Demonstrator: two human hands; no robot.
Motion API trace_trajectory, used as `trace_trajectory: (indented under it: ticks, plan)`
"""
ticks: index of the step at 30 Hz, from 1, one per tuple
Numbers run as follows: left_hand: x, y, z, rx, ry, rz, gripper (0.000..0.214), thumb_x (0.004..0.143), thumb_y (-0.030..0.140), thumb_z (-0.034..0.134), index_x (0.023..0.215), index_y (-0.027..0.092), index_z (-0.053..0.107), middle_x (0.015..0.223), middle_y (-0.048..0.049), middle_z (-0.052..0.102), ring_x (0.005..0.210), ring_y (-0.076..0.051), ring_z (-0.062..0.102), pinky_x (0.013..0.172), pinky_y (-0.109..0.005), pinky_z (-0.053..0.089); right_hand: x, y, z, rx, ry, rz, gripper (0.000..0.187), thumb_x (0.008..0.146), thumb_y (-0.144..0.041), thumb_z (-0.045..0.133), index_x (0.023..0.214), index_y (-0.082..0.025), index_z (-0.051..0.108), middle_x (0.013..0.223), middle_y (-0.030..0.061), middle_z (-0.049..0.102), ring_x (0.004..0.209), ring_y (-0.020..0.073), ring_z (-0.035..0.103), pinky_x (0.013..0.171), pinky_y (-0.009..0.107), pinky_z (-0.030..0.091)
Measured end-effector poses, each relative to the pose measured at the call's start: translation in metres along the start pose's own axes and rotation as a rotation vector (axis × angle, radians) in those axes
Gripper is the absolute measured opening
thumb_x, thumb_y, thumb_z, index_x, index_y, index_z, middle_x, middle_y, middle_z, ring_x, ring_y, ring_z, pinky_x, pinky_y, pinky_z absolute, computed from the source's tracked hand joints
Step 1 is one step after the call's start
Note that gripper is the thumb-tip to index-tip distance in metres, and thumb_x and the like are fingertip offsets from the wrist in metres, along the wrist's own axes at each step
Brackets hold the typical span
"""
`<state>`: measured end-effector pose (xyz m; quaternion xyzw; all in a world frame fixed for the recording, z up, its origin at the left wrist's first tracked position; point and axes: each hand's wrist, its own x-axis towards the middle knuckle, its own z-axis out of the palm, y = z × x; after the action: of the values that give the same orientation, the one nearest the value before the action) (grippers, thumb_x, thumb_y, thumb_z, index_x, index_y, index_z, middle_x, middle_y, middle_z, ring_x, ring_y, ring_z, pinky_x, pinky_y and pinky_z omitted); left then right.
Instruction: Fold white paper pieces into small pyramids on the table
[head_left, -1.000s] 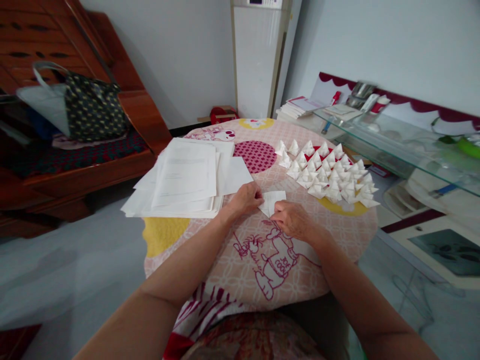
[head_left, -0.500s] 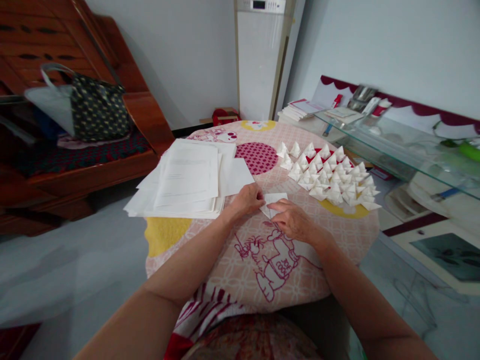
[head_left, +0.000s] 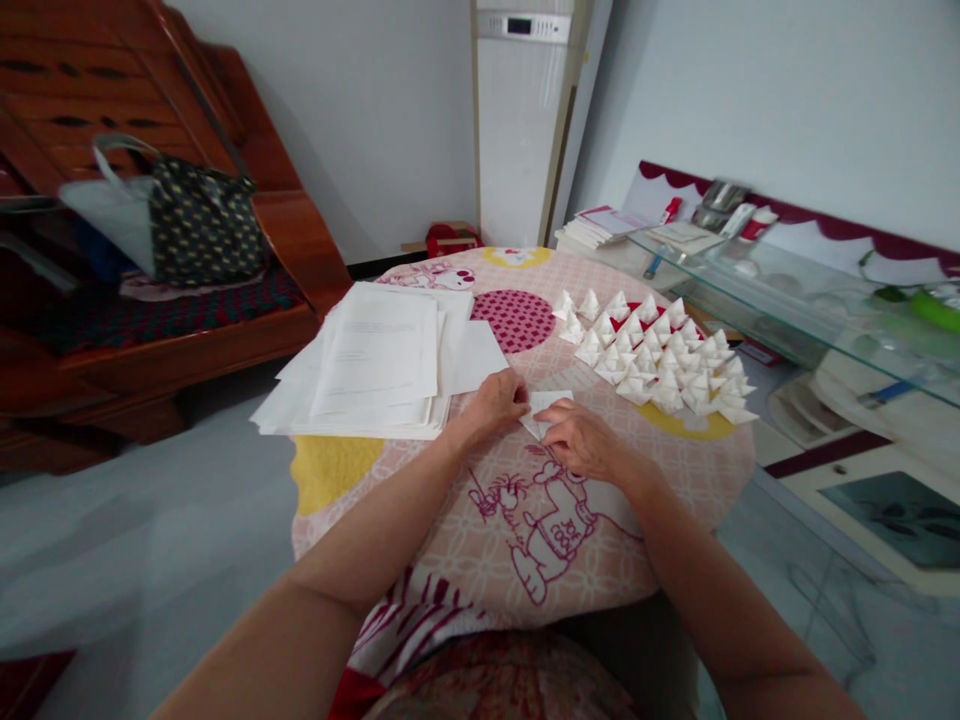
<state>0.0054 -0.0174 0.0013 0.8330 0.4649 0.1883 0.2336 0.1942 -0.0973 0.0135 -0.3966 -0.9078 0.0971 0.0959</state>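
A small folded piece of white paper [head_left: 553, 399] lies on the patterned tablecloth [head_left: 480, 540] in front of me. My left hand [head_left: 498, 400] pinches its left edge between thumb and fingers. From the other side, my right hand [head_left: 579, 434] has its fingers closed on the paper's lower right part, partly covering it. To the left lies a loose stack of white sheets [head_left: 375, 350], faint print showing on the top one. Rows of folded white paper boats [head_left: 652, 345] stand on the table at the right.
A glass-topped stand [head_left: 825, 310] with various items adjoins the table at the right. Books [head_left: 592, 228] are piled at its far end. A wooden bench [head_left: 292, 235] with a dotted bag [head_left: 202, 225] stands at the left. A tall white air conditioner [head_left: 521, 130] rises behind.
The view has shifted slightly. Both hands stay at the folded paper, and the right fingers have curled in a little along it.
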Motion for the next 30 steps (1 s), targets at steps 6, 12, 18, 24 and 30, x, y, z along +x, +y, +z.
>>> trace_trajectory:
  ticks: [6,12,18,24,30]
  plan:
    - [-0.002,-0.009,-0.001,-0.068,-0.003,0.075,0.027,0.070,0.015,0.074,0.097,0.014,0.073,0.092,-0.0036,0.069,0.080,-0.016,0.061,0.075,-0.028,0.050,0.001,-0.004,-0.004,-0.019,-0.022,0.004,0.029,0.082,-0.002,0.058,0.058,-0.019,0.061,0.102,0.0099,0.070,0.098,0.0252,0.057,0.087,0.039,0.050]
    - [0.000,-0.016,-0.005,-0.102,-0.072,0.090,0.033,0.067,0.014,0.071,0.100,0.015,0.072,0.094,-0.0039,0.068,0.079,-0.015,0.061,0.075,-0.028,0.051,0.002,-0.005,-0.004,-0.032,-0.033,0.009,0.028,0.081,-0.002,0.059,0.059,-0.019,0.062,0.101,0.0098,0.070,0.101,0.0257,0.058,0.091,0.041,0.050]
    - [0.004,-0.029,-0.010,-0.226,-0.123,0.140,0.037,0.065,0.006,0.063,0.100,0.013,0.072,0.090,-0.0020,0.069,0.079,-0.013,0.063,0.076,-0.025,0.052,0.002,-0.003,-0.001,-0.017,-0.021,0.017,0.026,0.080,-0.002,0.061,0.059,-0.018,0.062,0.100,0.0106,0.070,0.099,0.0260,0.059,0.090,0.041,0.049]
    - [0.008,-0.039,-0.008,-0.293,-0.142,0.203,0.050,0.061,-0.005,0.046,0.099,0.012,0.074,0.088,-0.0020,0.072,0.077,-0.010,0.064,0.073,-0.021,0.052,0.000,0.000,0.005,0.006,0.032,-0.004,0.027,0.081,-0.003,0.060,0.059,-0.019,0.062,0.098,0.0100,0.070,0.096,0.0253,0.059,0.089,0.041,0.050]
    - [0.002,-0.025,-0.010,-0.234,0.013,0.334,0.046,0.065,-0.005,0.048,0.095,0.014,0.078,0.094,-0.0050,0.074,0.084,-0.013,0.065,0.076,-0.023,0.052,-0.001,0.001,0.006,-0.033,0.047,-0.020,0.025,0.080,-0.002,0.059,0.062,-0.019,0.065,0.101,0.0093,0.070,0.098,0.0246,0.059,0.089,0.041,0.050]
